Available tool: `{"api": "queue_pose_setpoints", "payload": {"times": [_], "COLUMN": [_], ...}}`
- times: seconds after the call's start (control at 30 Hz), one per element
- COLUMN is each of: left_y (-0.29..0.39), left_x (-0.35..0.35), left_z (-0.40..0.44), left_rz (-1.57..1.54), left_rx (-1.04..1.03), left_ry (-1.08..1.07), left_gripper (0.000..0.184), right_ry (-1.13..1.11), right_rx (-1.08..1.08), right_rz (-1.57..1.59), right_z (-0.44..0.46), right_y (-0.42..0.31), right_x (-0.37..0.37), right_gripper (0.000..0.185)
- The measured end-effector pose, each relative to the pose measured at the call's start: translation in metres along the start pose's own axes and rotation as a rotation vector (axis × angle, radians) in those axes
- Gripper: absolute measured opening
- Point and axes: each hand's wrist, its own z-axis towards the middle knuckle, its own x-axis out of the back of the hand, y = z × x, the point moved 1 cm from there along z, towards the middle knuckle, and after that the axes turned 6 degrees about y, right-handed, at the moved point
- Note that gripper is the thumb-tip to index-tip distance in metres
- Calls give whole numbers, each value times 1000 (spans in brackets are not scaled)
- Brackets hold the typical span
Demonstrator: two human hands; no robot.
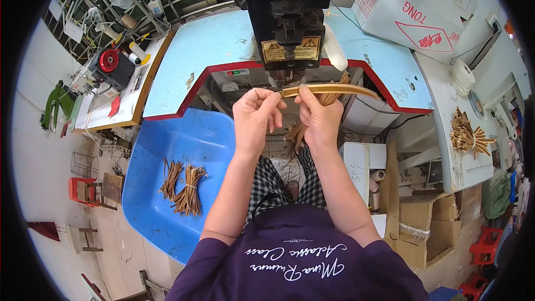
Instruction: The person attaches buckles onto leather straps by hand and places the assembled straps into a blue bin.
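A thin tan-brown leather-like strap (345, 87) stretches between my hands, its free end curving out to the right. At its left end, the thumb and fingers of my left hand (256, 114) are pinched together on it. My right hand (321, 116) grips the same strap between thumb and fingers. More brown strips (296, 132) show behind and below my right hand; whether it also holds them I cannot tell. Just beyond the strap is the lower end of a black press-like machine (287, 22) with a yellow warning label.
A blue plastic tub (150, 206) at left holds tied bundles of brown strips (189, 189). The light-blue table (206, 50) has a red edge. Another tied bundle (471, 134) lies on the right-hand table. Cardboard boxes (429, 228) stand below it. Thread spools (139, 53) are at upper left.
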Motion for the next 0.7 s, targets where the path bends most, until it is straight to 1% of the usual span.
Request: {"api": "queue_pose_setpoints", "payload": {"times": [0.13,0.33,0.47,0.7], "left_y": [0,-1,-1,0], "left_x": [0,-4,1,42], "left_z": [4,3,1,5], "left_rz": [-131,-167,-209,-258], "left_rx": [84,65,-5,-98], "left_ry": [-15,7,152,288], "left_gripper": [7,6,6,6], "right_ry": [18,16,-3,-2], "right_rx": [2,-16,-36,-44], "right_rz": [78,85,102,88], "right_z": [5,6,3,6], "right_y": [0,-6,-3,-4], "right_x": [0,-4,-9,-7], "right_gripper": [5,6,6,5]}}
